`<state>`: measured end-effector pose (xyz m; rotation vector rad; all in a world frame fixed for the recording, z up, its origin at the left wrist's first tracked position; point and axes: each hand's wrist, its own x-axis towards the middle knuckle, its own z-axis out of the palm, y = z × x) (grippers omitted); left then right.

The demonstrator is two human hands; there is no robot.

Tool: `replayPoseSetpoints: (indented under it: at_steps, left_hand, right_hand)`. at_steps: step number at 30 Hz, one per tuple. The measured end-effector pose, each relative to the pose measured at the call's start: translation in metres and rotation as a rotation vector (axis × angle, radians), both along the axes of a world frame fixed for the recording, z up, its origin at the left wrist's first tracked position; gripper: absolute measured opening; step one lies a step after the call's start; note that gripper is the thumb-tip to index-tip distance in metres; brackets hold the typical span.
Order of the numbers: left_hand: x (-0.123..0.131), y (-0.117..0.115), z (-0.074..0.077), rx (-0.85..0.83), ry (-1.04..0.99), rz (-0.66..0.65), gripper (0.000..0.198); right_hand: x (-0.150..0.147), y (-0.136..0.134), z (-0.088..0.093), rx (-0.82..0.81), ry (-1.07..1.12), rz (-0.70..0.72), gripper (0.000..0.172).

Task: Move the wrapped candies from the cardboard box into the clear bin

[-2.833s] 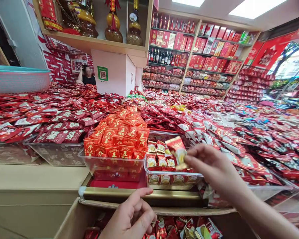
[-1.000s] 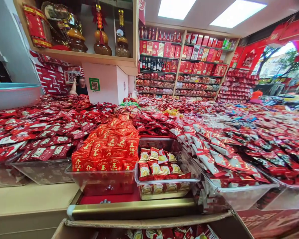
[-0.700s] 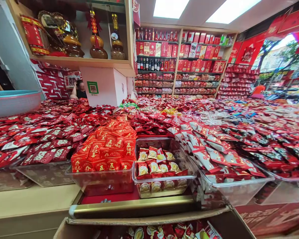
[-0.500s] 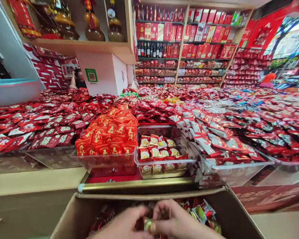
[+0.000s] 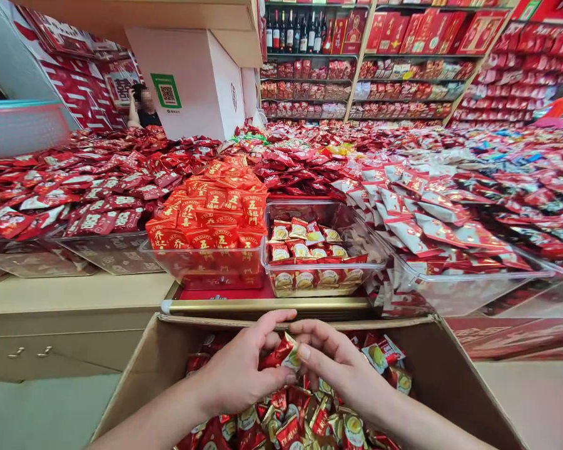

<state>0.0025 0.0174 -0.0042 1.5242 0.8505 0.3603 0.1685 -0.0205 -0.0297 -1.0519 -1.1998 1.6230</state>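
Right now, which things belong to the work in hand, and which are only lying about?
In hand: left hand, right hand, snack packet pinched between them, cardboard box of packets, clear tub holding like packets.
Lying about: orange-red packet stack, wine bottles, blue basket.

I see a beige table (image 5: 75,294) with a brass-coloured front rail (image 5: 263,306). Clear plastic bins sit side by side on it. One is heaped with orange-red packets (image 5: 206,212). Touching it is a part-filled bin (image 5: 373,250) of red-and-gold packets (image 5: 304,250), then one of red-and-white packets (image 5: 431,231). Just below the rail stands a cardboard box (image 5: 450,375) holding more red-and-gold packets.
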Motion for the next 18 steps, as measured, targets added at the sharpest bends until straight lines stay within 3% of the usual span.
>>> replayPoseSetpoints:
  at_steps: [4, 7, 9, 11, 15, 16, 18]
  left_hand:
    - [-0.001, 0.002, -0.001, 0.117, 0.099, 0.001, 0.066]
    - [-0.003, 0.003, 0.0, 0.098, 0.062, -0.003, 0.053]
    - [-0.003, 0.004, 0.002, 0.026, -0.017, -0.032, 0.041]
    - [-0.004, 0.003, 0.005, -0.143, -0.066, -0.065, 0.035]
    - [-0.003, 0.001, 0.008, -0.531, -0.125, -0.029, 0.05]
    - [-0.003, 0.001, 0.008, -0.544, -0.148, 0.006, 0.053]
    - [-0.002, 0.001, 0.006, -0.48, -0.197, 0.065, 0.063]
  right_hand:
    - [-0.001, 0.0, 0.002, 0.04, 0.025, -0.043, 0.019]
    - [0.0, -0.002, 0.002, 0.1, -0.004, -0.141, 0.016]
    - [0.003, -0.002, 0.002, 0.253, -0.092, -0.184, 0.009]
    - [0.007, -0.002, 0.003, 0.538, -0.223, -0.183, 0.004]
    - [0.012, -0.004, -0.001, 1.1, -0.453, -0.106, 0.03]
    - [0.012, -0.005, -0.003, 1.136, -0.49, -0.068, 0.031]
    - [0.012, -0.008, -0.008, 1.047, -0.537, -0.013, 0.027]
